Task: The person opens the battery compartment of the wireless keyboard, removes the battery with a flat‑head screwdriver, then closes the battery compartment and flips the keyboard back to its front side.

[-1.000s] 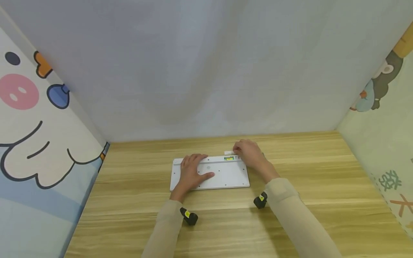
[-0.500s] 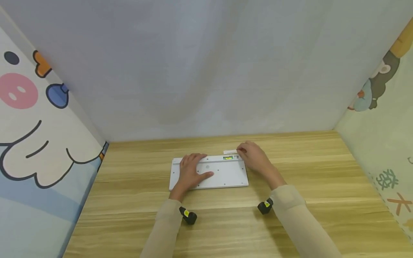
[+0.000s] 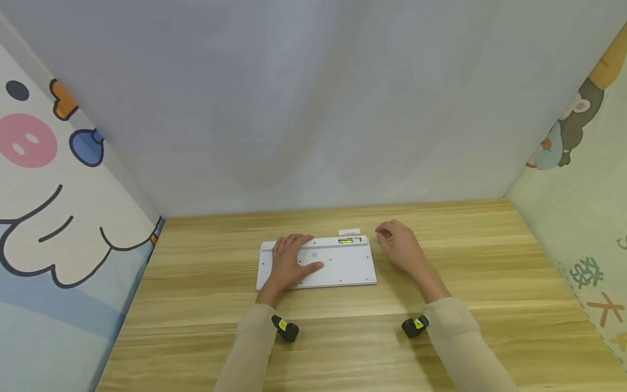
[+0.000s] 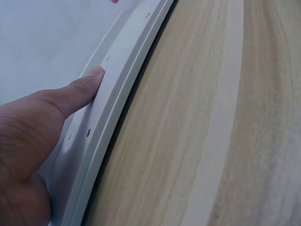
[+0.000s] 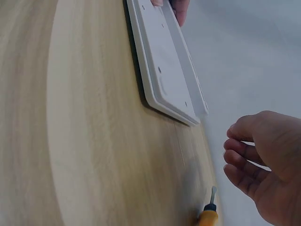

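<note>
A white keyboard (image 3: 345, 271) lies face down on the wooden table, its back with small screw holes turned up. Near its far right corner a battery bay is uncovered, with a yellow-green battery (image 3: 345, 240) inside. Just behind that corner lies a small white battery cover (image 3: 349, 232), apart from the keyboard. My left hand (image 3: 288, 265) rests spread over the keyboard's left part, thumb on the back panel, fingertips at the far edge. To the right of the keyboard, my right hand (image 3: 404, 249) hovers with loosely bent fingers; nothing shows between them in the right wrist view (image 5: 273, 162).
A screwdriver (image 5: 209, 215) with an orange handle lies on the table below my right hand in the right wrist view; the head view hides it. Black wrist cameras hang at both sleeves. A pale wall (image 3: 323, 109) rises behind the table's far edge.
My right hand has let go of the battery cover and moved right, away from the keyboard. The cover stays behind the keyboard. My left hand keeps its place.
</note>
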A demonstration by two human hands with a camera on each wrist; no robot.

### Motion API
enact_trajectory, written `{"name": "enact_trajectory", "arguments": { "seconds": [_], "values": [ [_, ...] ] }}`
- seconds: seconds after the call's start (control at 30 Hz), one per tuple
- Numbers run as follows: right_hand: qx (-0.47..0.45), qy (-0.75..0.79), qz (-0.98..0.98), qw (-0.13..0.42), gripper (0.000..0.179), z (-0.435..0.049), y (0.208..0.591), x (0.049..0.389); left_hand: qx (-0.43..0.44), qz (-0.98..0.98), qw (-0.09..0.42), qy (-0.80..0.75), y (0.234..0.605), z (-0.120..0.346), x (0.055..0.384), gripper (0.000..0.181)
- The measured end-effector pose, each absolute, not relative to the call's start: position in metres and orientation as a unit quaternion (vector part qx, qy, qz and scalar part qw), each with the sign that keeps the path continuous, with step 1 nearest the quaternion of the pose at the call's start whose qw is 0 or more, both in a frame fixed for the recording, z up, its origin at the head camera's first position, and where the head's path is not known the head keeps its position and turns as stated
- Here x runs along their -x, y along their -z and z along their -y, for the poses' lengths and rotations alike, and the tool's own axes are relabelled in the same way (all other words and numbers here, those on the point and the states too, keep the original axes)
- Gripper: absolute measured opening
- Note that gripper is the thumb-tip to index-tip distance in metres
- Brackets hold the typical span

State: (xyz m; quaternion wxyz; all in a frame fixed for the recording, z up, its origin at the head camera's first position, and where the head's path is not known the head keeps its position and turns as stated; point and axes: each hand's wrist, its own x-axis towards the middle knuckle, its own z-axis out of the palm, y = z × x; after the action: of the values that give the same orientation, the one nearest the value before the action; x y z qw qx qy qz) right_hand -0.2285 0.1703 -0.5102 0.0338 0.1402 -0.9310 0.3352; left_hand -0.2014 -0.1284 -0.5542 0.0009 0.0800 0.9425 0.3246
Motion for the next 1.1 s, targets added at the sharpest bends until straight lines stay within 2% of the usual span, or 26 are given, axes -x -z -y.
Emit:
{"name": "enact_trajectory", "arguments": {
  "seconds": [0.5, 1.1],
  "values": [
    [-0.075, -0.32, 0.943, 0.047, 0.023, -0.204, 0.515, 0.21, -0.075, -0.942, -0.004, -0.327, 0.552, 0.13, 0.197, 0.074],
    [-0.047, -0.313, 0.948, 0.017, 0.026, -0.224, 0.517, 0.194, -0.077, -0.94, -0.002, -0.333, 0.55, 0.128, 0.194, 0.074]
  ]
}}
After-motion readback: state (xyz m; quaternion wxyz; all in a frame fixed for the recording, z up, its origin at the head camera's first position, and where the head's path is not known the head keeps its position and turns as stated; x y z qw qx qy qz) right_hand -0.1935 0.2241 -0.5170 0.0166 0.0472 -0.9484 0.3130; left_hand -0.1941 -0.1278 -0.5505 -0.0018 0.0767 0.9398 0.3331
